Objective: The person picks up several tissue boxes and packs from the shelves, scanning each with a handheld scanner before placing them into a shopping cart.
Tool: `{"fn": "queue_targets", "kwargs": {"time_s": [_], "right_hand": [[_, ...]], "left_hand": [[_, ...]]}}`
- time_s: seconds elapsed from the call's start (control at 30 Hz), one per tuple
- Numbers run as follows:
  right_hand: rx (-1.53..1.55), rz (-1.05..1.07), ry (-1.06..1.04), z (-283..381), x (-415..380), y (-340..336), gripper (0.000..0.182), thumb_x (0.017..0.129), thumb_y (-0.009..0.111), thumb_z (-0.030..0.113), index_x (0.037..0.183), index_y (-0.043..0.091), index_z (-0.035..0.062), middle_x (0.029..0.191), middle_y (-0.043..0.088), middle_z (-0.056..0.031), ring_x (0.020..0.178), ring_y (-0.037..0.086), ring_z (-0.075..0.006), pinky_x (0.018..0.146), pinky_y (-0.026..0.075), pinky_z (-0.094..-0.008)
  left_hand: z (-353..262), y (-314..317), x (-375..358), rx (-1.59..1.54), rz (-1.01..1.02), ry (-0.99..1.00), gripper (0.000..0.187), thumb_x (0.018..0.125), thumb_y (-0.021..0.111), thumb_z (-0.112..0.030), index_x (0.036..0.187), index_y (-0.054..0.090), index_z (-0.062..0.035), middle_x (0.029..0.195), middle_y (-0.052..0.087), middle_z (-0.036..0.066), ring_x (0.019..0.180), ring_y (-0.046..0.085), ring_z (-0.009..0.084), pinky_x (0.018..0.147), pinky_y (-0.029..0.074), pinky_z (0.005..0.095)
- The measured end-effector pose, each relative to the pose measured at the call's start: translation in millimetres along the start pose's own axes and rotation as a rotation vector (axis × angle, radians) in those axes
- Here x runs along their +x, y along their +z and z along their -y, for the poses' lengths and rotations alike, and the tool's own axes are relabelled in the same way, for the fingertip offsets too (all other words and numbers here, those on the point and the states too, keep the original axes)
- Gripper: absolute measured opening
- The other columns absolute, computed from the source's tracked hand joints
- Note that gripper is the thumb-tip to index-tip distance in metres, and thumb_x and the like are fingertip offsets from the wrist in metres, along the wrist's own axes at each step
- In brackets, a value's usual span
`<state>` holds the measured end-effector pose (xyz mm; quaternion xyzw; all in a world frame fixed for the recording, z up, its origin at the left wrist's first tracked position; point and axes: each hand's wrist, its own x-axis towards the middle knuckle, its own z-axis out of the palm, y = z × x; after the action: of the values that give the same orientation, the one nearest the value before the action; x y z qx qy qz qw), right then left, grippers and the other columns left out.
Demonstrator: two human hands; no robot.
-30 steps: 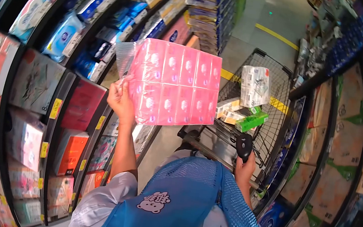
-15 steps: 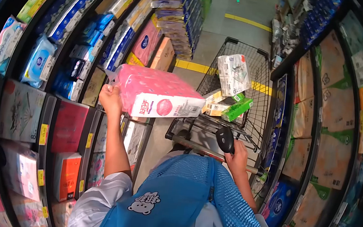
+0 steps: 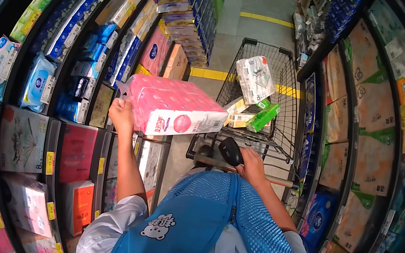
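My left hand (image 3: 122,114) is closed on the plastic wrap at the left end of a pink pack of paper rolls (image 3: 177,102). The pack hangs tilted between the left shelves and the shopping cart (image 3: 276,145), its white printed side facing me. Beside the cart's handle, my right hand (image 3: 253,166) is wrapped round a black handheld device with a rounded head (image 3: 231,152), perhaps a scanner. Inside the cart lie a white tissue pack (image 3: 255,79), a green pack (image 3: 264,117) and yellowish boxes (image 3: 237,119).
Shelves of tissue packs and wipes (image 3: 41,79) line my left side, with price tags along their edges. To my right stand more shelves of brown paper packs (image 3: 372,162). A tall stack of blue and yellow packs (image 3: 186,13) rises ahead on the left. Yellow lines cross the floor.
The black device and my right hand have shifted left along the cart handle. The pink pack stays in my left hand, slightly lower. The view has moved a little.
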<state>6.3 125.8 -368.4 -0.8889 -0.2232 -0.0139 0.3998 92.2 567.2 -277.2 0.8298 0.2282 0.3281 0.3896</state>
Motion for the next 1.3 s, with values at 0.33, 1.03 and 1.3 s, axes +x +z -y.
{"fn": "queue_targets", "kwargs": {"time_s": [0.33, 1.03, 1.3], "right_hand": [[-0.044, 0.055, 0.021, -24, -8, 16, 0.061, 0.061, 0.078, 0.002, 0.12, 0.061, 0.0029, 0.108, 0.063, -0.0195, 0.103, 0.06, -0.0422, 0.09, 0.049, -0.0501], [0.471, -0.347, 0.232, -25, -22, 12, 0.034, 0.081, 0.07, 0.002, 0.112, 0.059, -0.0018, 0.098, 0.062, -0.0198, 0.09, 0.062, -0.0393, 0.081, 0.05, -0.0439], [0.429, -0.427, 0.284, -34, -33, 18, 0.052, 0.088, 0.073, 0.005, 0.133, 0.049, -0.0056, 0.11, 0.063, -0.0218, 0.1, 0.063, -0.0316, 0.093, 0.048, -0.0385]], "left_hand": [[2, -13, -23, -0.019, -0.048, 0.286, 0.022, 0.091, 0.066, -0.01, 0.077, 0.051, -0.0043, 0.066, 0.041, 0.004, 0.065, 0.04, 0.0142, 0.058, 0.036, 0.0356], [-93, -43, -112, -0.59, 0.292, -0.051, 0.04, 0.092, 0.073, 0.0, 0.076, 0.038, -0.0129, 0.087, 0.065, 0.004, 0.09, 0.063, 0.0103, 0.074, 0.046, 0.0236], [-69, -71, -153, -1.03, 0.527, -0.364, 0.042, 0.085, 0.083, -0.005, 0.122, 0.063, -0.005, 0.115, 0.074, 0.01, 0.109, 0.069, 0.0189, 0.099, 0.053, 0.0347]]}}
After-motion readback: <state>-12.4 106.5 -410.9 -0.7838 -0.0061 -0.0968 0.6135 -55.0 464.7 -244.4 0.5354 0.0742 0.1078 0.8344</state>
